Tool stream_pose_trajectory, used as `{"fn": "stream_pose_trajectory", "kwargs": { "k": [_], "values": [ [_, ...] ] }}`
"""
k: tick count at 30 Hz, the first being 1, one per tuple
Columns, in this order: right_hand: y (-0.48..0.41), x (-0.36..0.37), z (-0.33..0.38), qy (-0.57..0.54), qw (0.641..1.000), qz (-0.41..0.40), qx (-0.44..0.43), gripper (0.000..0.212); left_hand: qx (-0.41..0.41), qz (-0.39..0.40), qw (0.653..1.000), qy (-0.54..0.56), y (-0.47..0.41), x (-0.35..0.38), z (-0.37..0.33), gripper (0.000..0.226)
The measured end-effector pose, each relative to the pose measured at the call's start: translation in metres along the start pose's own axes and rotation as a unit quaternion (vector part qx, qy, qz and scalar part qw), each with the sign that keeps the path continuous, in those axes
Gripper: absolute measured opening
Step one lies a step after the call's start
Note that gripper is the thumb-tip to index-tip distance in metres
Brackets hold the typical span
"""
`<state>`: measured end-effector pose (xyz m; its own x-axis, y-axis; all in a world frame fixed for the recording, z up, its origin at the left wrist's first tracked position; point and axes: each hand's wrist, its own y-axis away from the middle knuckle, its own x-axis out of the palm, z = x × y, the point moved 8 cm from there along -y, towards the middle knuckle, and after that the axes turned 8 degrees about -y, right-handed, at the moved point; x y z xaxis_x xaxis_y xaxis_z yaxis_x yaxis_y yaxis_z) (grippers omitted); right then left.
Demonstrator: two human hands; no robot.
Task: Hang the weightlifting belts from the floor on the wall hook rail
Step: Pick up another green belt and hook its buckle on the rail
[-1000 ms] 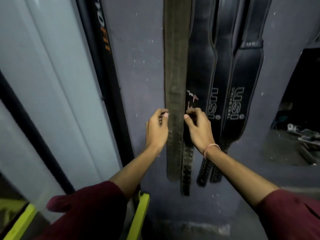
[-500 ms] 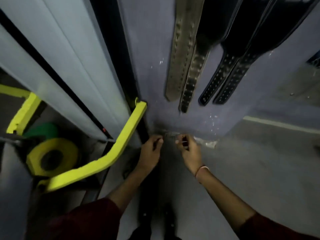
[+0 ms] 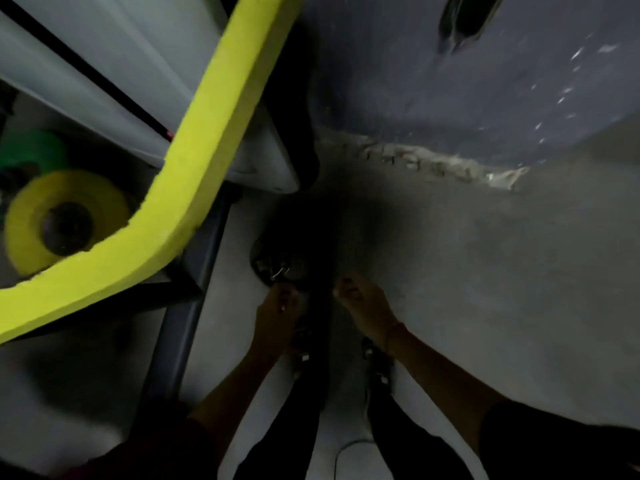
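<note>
Both arms reach down and forward, nearly straight, forearms bare below dark red sleeves. Left hand [image 3: 277, 306] low in shadow, fingers curled inward — too dark and blurred to tell whether anything is gripped. Right hand [image 3: 363, 303] just beside it, apart from left, fingers bent into loose fist, knuckles forward; thin band on right wrist. Dark trouser legs and shoes show below hands — person bent over, looking straight down.

Bright yellow padded bar [image 3: 194, 161]. Yellow weight plate [image 3: 65, 220], dark hub; green plate [image 3: 33, 148] behind. Grey floor [image 3: 502, 271]. Blue-grey wall [image 3: 450, 98], white flecks. Black belt [image 3: 277, 261], silver glint.
</note>
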<state>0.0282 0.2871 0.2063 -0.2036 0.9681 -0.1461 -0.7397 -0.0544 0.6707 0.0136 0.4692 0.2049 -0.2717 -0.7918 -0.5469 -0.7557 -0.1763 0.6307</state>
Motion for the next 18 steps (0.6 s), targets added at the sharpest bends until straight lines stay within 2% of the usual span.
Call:
{"fn": "stream_pose_trajectory", "kwargs": {
  "k": [4,8,10,12,15,18],
  "values": [
    [-0.108,0.051,-0.071,0.022,0.999,0.036,0.005,0.024,-0.008,0.002,0.999,-0.036,-0.097,0.045,0.066,0.028],
    [-0.209,0.094,-0.129,0.1,0.993,0.059,-0.019,0.042,-0.008,-0.008,0.99,-0.14,-0.192,0.075,0.141,0.042],
    [-0.244,0.119,-0.157,0.128,0.988,0.09,-0.019,0.041,0.019,0.004,0.958,-0.285,-0.231,0.085,0.176,0.057],
    [-0.266,0.146,-0.179,0.14,0.983,0.119,-0.013,0.037,0.051,0.023,0.901,-0.429,-0.26,0.093,0.192,0.068],
    [-0.289,0.172,-0.198,0.126,0.983,0.134,-0.007,0.042,0.113,0.018,0.862,-0.493,-0.286,0.101,0.193,0.066],
    [-0.305,0.175,-0.203,0.103,0.985,0.136,-0.007,0.046,0.157,-0.008,0.839,-0.521,-0.298,0.11,0.201,0.049]
  ]
}}
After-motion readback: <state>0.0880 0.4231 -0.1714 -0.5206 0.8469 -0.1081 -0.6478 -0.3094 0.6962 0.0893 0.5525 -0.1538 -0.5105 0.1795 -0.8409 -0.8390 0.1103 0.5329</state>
